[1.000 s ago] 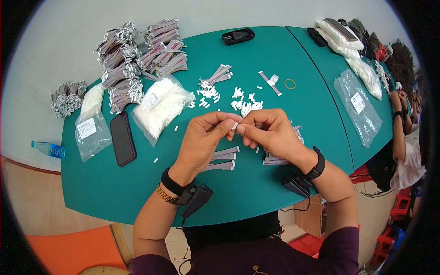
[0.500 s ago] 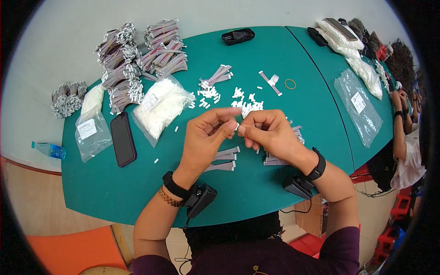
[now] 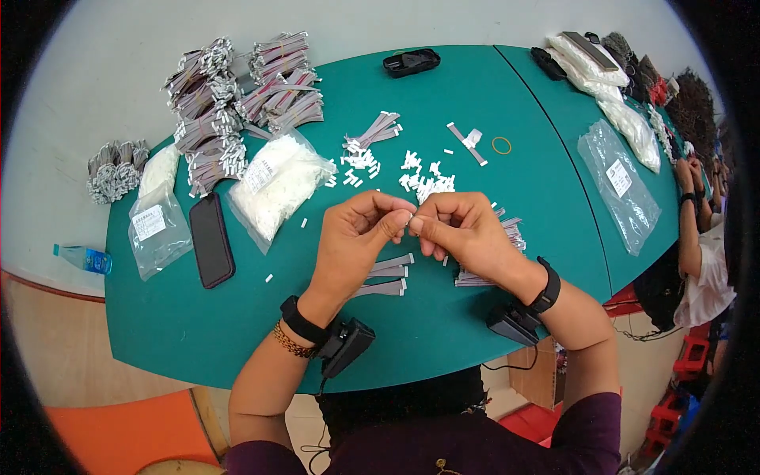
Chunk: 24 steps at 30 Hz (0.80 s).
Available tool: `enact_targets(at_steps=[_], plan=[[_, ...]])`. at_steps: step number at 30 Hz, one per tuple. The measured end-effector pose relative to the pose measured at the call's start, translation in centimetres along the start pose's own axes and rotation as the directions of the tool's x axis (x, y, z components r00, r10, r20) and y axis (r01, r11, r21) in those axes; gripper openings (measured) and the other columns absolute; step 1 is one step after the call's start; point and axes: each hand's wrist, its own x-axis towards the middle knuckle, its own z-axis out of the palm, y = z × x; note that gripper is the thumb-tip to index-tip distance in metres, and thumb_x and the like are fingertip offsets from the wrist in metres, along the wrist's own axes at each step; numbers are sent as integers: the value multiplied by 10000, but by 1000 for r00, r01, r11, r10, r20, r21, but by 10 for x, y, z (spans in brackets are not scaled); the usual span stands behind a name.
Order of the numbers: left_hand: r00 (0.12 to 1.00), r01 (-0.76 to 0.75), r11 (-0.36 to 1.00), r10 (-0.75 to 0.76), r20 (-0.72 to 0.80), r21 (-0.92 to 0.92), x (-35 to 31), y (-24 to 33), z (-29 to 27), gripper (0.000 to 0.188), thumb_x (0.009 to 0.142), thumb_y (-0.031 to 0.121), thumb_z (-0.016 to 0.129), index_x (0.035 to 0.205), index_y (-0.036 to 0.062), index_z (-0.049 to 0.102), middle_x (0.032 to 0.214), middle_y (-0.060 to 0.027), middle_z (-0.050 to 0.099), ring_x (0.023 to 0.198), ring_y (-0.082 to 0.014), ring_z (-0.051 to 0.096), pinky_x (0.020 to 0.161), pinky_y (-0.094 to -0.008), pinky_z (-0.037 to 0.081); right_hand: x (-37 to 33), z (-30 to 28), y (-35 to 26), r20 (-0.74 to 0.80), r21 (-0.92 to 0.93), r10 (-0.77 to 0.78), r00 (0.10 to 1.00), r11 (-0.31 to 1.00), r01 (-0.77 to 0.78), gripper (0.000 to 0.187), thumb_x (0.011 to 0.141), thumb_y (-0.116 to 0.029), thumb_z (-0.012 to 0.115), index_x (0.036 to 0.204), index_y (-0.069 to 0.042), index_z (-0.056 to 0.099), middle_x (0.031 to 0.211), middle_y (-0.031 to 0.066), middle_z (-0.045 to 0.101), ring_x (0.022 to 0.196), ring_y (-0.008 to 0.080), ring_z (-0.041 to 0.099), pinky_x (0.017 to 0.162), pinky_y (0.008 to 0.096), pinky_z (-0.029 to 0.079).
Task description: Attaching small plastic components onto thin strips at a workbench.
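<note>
Over the green table, my left hand (image 3: 360,229) and my right hand (image 3: 467,233) meet fingertip to fingertip. A tiny white connector piece (image 3: 410,216) shows between them, mostly covered. My left thumb and index finger pinch it. The right thumb and index finger are pressed together against the same spot, and what they grip is hidden. Just beyond the hands lies a heap of loose white connector pieces (image 3: 434,187). Grey flat ribbon cables (image 3: 388,271) with white ends lie by my left wrist. A stack of similar cables (image 3: 512,229) is partly covered by my right hand.
Bundled ribbon cables (image 3: 210,119) are piled at the back left, near a clear bag of white pieces (image 3: 277,178) and a dark phone (image 3: 212,240). More cables (image 3: 378,131), a rubber band (image 3: 501,145) and an emptied-looking plastic bag (image 3: 619,186) lie farther off. Another person's arm (image 3: 690,226) is at right.
My left index finger, stretched out before, has curled down to the thumb. Both hands have closed in on the white piece, which shows less now.
</note>
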Motion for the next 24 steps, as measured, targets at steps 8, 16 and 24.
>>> enact_targets(at_steps=[8, 16, 24], plan=[[999, 42, 998, -40, 33, -48, 4, -1, -1, 161, 877, 135, 557, 939, -8, 594, 743, -24, 580, 639, -71, 498, 586, -201, 418, 0, -2, 0, 3, -46, -48, 999, 998, 48, 158, 844, -147, 604, 753, -18, 594, 591, -1, 556, 503, 36, 480, 444, 176, 363], [997, 9, 991, -20, 79, 136, 3, 3, -3, 247, 931, 229, 473, 802, 22, 513, 654, 20, 465, 606, -43, 404, 545, -189, 340, 1, -2, 1, 2, -19, -34, 999, 999, 34, 160, 844, -145, 603, 752, -14, 594, 586, -4, 552, 491, 33, 467, 440, 174, 351], [987, -44, 958, -2, 162, 283, 1, 8, -5, 261, 932, 224, 466, 758, 29, 457, 645, 25, 391, 622, -46, 334, 548, -202, 307, 0, 0, 0, 33, 8, -20, 999, 1000, 20, 166, 844, -150, 603, 743, -18, 596, 579, -5, 554, 478, 24, 458, 428, 166, 338]])
